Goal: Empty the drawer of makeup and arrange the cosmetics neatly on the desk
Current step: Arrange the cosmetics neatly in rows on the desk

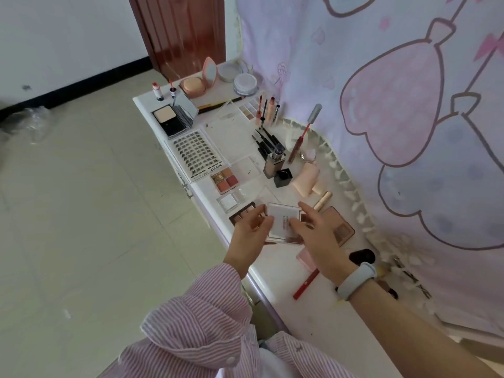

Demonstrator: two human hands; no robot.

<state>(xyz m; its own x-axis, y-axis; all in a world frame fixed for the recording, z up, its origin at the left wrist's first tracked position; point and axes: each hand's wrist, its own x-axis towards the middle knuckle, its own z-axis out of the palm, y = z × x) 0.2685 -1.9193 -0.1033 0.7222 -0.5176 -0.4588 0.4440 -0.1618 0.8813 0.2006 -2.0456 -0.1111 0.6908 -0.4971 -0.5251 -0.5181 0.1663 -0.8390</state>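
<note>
Both hands meet over the near part of the white tabletop (321,317), holding a pale, flat compact (283,222) between them. The left hand (252,231) grips its left edge with the thumb on top; the right hand (313,233) holds the right side, fingers spread over the lid, though motion blur makes the exact finger contact hard to judge. The compact sits just above a brown-toned palette (242,214) at the tabletop's front edge.

Beyond it, cosmetics lie across the tabletop: a four-pan eyeshadow palette (225,179), a lash sheet (197,154), an open powder compact (174,115) and a foundation bottle (274,162) beside a black cap (282,177). A red pencil (306,283) lies near the right wrist, which wears a light blue band (356,281). A brown compact (341,227) rests just right of the hands.
</note>
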